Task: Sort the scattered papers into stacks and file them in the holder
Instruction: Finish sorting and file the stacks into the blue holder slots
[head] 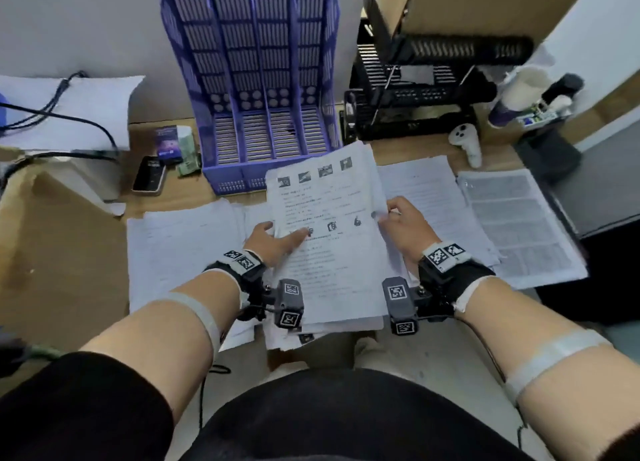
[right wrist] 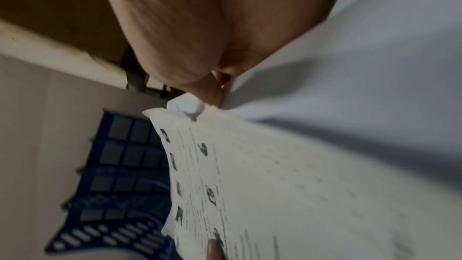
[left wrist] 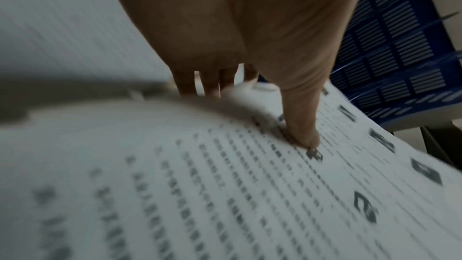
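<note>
From my head, I see one sheaf of printed papers (head: 329, 238) held up between my two hands over the desk's (head: 69, 252) near edge, its far end reaching the one purple holder (head: 256, 89), which stands at the far edge with four slots. My left hand (head: 273, 240) grips the sheaf's left edge, thumb lying on top. My right hand (head: 403, 225) pinches the right edge. Three more paper piles lie flat: one (head: 183, 249) left, two (head: 433, 197) (head: 519, 225) right. One phone (head: 149, 176) lies at the holder's left. The print is too blurred to read.

At my left wrist, my thumb (left wrist: 302, 122) presses the top page (left wrist: 225, 185), fingers beneath; the holder (left wrist: 390, 46) is beyond.

At my right wrist, my hand (right wrist: 200, 37) pinches the sheaf's (right wrist: 275, 185) edge; the holder (right wrist: 120, 165) shows behind.
</note>
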Tool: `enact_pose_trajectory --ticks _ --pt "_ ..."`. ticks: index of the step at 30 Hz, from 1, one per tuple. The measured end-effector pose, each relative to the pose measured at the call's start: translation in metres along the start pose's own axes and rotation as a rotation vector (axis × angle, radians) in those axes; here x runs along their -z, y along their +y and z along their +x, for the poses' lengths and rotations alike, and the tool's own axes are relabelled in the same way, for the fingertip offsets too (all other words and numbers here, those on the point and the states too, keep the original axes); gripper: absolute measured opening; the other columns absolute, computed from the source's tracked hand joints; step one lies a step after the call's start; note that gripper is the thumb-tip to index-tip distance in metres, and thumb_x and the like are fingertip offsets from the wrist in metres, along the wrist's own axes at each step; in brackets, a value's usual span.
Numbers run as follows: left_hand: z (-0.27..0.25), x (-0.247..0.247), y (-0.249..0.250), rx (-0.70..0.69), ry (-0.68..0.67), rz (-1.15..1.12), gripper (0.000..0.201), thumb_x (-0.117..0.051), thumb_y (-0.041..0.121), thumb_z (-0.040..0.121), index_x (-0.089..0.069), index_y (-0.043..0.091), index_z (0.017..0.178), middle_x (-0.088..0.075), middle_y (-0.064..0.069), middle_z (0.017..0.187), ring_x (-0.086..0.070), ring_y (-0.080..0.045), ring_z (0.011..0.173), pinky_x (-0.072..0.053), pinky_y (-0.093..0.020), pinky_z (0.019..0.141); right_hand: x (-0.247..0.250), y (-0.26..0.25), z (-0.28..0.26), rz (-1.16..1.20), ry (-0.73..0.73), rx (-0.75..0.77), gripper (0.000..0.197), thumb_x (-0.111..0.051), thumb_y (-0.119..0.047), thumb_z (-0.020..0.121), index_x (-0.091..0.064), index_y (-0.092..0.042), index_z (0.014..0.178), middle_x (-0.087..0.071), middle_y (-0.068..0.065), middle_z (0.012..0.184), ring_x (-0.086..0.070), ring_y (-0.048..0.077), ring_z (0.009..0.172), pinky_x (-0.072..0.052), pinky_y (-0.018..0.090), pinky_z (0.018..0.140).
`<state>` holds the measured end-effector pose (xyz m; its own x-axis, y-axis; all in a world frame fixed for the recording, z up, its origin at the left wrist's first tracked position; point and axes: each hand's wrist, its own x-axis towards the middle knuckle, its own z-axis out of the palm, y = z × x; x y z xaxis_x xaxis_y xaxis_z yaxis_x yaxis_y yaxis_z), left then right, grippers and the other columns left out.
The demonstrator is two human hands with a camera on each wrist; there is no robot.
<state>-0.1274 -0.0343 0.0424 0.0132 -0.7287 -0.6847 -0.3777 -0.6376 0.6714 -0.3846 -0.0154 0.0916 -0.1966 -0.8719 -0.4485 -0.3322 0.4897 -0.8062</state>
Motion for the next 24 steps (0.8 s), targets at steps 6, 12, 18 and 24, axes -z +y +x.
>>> enact_pose_trajectory --ticks 6,12,18,24 --pt "0.007 -0.071 0.057 -0.147 -0.125 0.116 0.067 -0.071 0.069 0.071 -0.065 0.017 0.115 -0.066 0.006 0.114 -0.062 -0.017 0.100 -0.047 -0.031 0.089 0.087 0.029 0.004 0.112 0.119 0.031 0.016 -0.068 -0.037 0.075 -0.060 -0.031 0.088 -0.073 0.005 0.104 -0.068 0.028 0.101 -0.052 0.052 0.095" --pt "0.009 -0.150 0.103 -0.216 -0.198 0.216 0.018 -0.062 0.029 0.095 -0.064 0.017 0.108 -0.071 0.002 0.103 -0.063 -0.013 0.081 -0.052 -0.020 0.065 0.155 0.062 0.022 0.106 0.202 -0.031 0.007 -0.064 -0.027 0.083 -0.059 -0.026 0.087 -0.070 0.007 0.103 -0.066 0.024 0.094 -0.054 0.045 0.090" --pt "0.046 -0.241 0.128 -0.228 -0.175 0.131 0.051 -0.064 0.036 0.083 -0.058 0.013 0.128 -0.065 -0.007 0.126 -0.062 -0.031 0.114 -0.048 -0.047 0.102 0.236 0.108 0.031 0.001 0.116 -0.235 0.017 -0.065 -0.029 0.089 -0.057 -0.017 0.097 -0.064 0.000 0.085 -0.061 0.017 0.070 -0.048 0.025 0.058" --pt "0.042 -0.333 0.160 -0.138 -0.348 -0.097 0.027 -0.061 0.022 0.082 -0.065 0.023 0.109 -0.073 -0.008 0.111 -0.070 -0.036 0.102 -0.054 -0.057 0.091 0.315 0.149 0.039 -0.300 0.360 -0.265 0.026 -0.052 -0.007 0.089 -0.060 -0.012 0.113 -0.063 0.005 0.110 -0.057 0.022 0.095 -0.039 0.025 0.077"
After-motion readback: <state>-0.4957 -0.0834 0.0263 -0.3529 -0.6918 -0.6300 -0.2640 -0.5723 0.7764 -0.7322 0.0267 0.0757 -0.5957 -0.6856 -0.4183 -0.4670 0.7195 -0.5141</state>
